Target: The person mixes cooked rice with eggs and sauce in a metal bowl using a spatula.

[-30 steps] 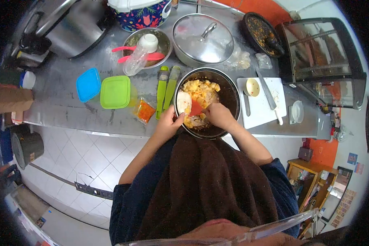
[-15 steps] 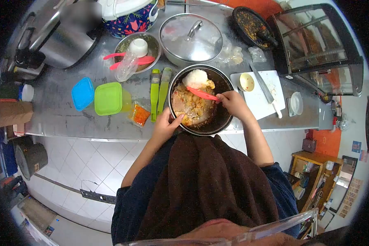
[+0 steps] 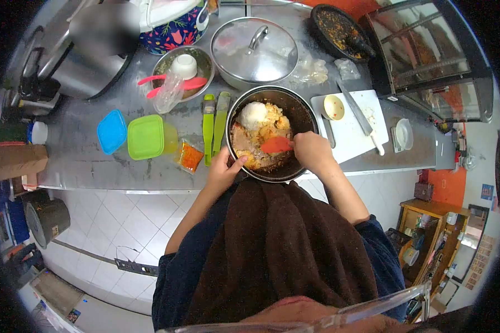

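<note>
A round dark pot (image 3: 303, 114) stands at the counter's front edge, with rice (image 3: 254, 115) and a yellowish-brown food mixture (image 3: 250, 139) inside. My left hand (image 3: 225, 167) grips its rim at the lower left, thumb over the edge. In my right hand (image 3: 312, 151) is a red rice paddle (image 3: 276, 145), its blade down on the food near the pot's middle. The paddle's handle is hidden by my fingers. The white rice lump lies toward the far left side of the pot, with yellowish rice beside it.
Behind the pot sits a lidded pan (image 3: 254, 53). Left are green tongs (image 3: 208, 130), a green-lidded container (image 3: 145, 137) and a metal bowl (image 3: 205, 61) with red utensils. On the right, a knife (image 3: 354, 105) and small bowl (image 3: 333, 107) rest on a white cutting board (image 3: 344, 144).
My right hand has brought the paddle down and toward me. Its blade has left the white rice lump, which now looks smaller and rounder, with more yellowish rice showing beside it.
</note>
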`<state>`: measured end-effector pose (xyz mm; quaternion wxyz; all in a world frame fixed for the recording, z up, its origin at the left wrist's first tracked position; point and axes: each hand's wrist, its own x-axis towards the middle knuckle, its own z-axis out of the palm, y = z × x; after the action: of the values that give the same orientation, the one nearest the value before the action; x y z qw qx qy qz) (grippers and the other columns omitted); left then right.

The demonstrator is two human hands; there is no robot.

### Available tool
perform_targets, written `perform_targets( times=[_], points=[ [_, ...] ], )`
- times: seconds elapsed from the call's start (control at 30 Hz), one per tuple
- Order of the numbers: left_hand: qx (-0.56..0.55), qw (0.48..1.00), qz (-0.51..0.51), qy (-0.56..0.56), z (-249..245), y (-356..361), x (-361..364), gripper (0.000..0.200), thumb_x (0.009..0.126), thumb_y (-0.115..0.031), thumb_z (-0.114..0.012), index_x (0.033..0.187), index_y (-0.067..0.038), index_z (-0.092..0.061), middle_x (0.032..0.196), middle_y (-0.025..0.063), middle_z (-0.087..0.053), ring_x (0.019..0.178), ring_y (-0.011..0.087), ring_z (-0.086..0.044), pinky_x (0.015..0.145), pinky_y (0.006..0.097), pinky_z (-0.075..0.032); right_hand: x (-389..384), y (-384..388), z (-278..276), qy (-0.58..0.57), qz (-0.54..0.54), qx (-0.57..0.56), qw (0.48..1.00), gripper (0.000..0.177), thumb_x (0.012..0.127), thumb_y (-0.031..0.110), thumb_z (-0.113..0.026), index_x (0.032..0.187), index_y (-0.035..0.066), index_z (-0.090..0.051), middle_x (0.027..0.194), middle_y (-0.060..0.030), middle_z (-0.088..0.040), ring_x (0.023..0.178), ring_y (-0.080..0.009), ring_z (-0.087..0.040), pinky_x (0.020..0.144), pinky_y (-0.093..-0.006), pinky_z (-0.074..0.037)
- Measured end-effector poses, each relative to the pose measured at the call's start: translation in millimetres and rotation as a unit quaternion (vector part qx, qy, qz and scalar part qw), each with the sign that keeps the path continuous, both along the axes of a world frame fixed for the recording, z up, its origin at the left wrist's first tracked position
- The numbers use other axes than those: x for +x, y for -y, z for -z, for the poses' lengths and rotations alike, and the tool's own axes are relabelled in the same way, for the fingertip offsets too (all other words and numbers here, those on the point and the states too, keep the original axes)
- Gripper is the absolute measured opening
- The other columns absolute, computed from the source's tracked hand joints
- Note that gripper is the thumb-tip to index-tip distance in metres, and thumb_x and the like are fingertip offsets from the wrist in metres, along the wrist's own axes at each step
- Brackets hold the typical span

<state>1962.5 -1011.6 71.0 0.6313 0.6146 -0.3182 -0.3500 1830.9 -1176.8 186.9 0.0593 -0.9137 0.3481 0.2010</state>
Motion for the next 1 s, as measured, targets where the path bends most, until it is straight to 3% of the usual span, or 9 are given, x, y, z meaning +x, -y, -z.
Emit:
perform_targets(
  times=[0.17,0.27,0.37,0.47,0.53,0.57,0.67,0.9,1.0],
  points=[
    [0.075,0.996,0.023,0.051,-20.6,-5.0,2.4,0.028,0.080,-0.028,-0.053,0.087,-0.001,-0.052,0.061,0.0021,-0.047,0.055,0.0096,-0.042,0.050,0.0245,-0.035,-3.3,5.1,-11.7,-0.073,-0.048,0.024,0.996,0.023,0.076,0.022,-0.050,0.070,0.002,-0.060,0.070,-0.0156,-0.060,0.065,-0.0309,-0.059,0.058,-0.0406,-0.047],
    [0.036,0.999,0.006,0.018,-14.8,-3.0,-0.6,0.026,0.080,-0.026,-0.053,0.086,-0.001,-0.052,0.061,0.0021,-0.047,0.054,0.0100,-0.042,0.050,0.0244,-0.035,1.8,3.9,33.7,-0.028,-0.104,0.102,0.989,0.026,0.076,0.024,-0.050,0.069,0.001,-0.060,0.069,-0.0177,-0.059,0.068,-0.0324,-0.058,0.060,-0.0407,-0.047],
    [0.032,0.999,-0.006,0.029,-9.6,-3.1,-2.8,0.023,0.080,-0.022,-0.053,0.086,0.000,-0.052,0.061,0.0015,-0.047,0.053,0.0088,-0.041,0.050,0.0235,-0.035,11.5,1.1,66.4,0.095,-0.003,0.125,0.988,0.028,0.077,0.024,-0.050,0.069,0.000,-0.060,0.066,-0.0199,-0.057,0.069,-0.0350,-0.057,0.061,-0.0406,-0.045],
    [0.042,0.999,0.002,0.003,0.5,-4.1,-1.9,0.019,0.079,-0.019,-0.054,0.084,0.000,-0.053,0.061,0.0006,-0.048,0.054,0.0072,-0.041,0.049,0.0222,-0.035,20.5,12.8,74.4,0.144,0.078,0.208,0.964,0.026,0.077,0.024,-0.050,0.071,0.002,-0.062,0.071,-0.0206,-0.057,0.068,-0.0313,-0.058,0.064,-0.0391,-0.045],
    [0.053,0.999,-0.005,0.002,-9.9,-3.1,-1.5,0.018,0.079,-0.018,-0.054,0.083,0.000,-0.052,0.061,0.0001,-0.047,0.054,0.0066,-0.040,0.049,0.0219,-0.034,20.3,24.0,59.9,0.261,0.130,0.247,0.924,0.028,0.080,0.024,-0.051,0.072,-0.001,-0.061,0.053,-0.0152,-0.052,0.049,-0.0211,-0.051,0.052,-0.0351,-0.040],
    [0.063,0.998,-0.011,-0.001,-13.5,-2.8,-2.0,0.017,0.078,-0.016,-0.054,0.082,0.000,-0.052,0.061,-0.0004,-0.047,0.054,0.0060,-0.040,0.049,0.0216,-0.034,19.2,31.9,54.9,0.252,0.132,0.259,0.923,0.029,0.081,0.024,-0.050,0.073,-0.001,-0.061,0.049,-0.0101,-0.048,0.046,-0.0145,-0.044,0.047,-0.0314,-0.037],
    [0.062,0.998,-0.008,0.017,-8.3,-2.0,-2.1,0.016,0.078,-0.016,-0.054,0.082,0.000,-0.052,0.060,-0.0009,-0.046,0.053,0.0062,-0.039,0.048,0.0216,-0.033,11.4,42.6,26.0,0.231,0.138,0.292,0.918,0.029,0.082,0.023,-0.048,0.074,-0.003,-0.059,0.051,-0.0075,-0.049,0.046,-0.0143,-0.043,0.047,-0.0293,-0.037],
    [0.062,0.998,-0.012,-0.010,-5.4,-1.7,-3.6,0.016,0.078,-0.016,-0.055,0.081,-0.001,-0.052,0.060,-0.0013,-0.045,0.052,0.0065,-0.038,0.047,0.0215,-0.032,-13.5,25.0,1.1,0.244,0.129,0.154,0.949,0.028,0.081,0.024,-0.049,0.075,-0.001,-0.059,0.059,-0.0140,-0.056,0.056,-0.0252,-0.055,0.055,-0.0344,-0.042],
    [0.067,0.997,-0.018,0.016,-6.4,-1.9,-3.2,0.016,0.078,-0.016,-0.055,0.080,-0.001,-0.052,0.059,-0.0014,-0.045,0.051,0.0064,-0.038,0.047,0.0217,-0.032,-12.7,7.7,-8.6,0.181,0.103,0.064,0.976,0.025,0.081,0.022,-0.047,0.075,0.000,-0.059,0.068,-0.0158,-0.058,0.066,-0.0309,-0.057,0.060,-0.0408,-0.043]
  ],
)
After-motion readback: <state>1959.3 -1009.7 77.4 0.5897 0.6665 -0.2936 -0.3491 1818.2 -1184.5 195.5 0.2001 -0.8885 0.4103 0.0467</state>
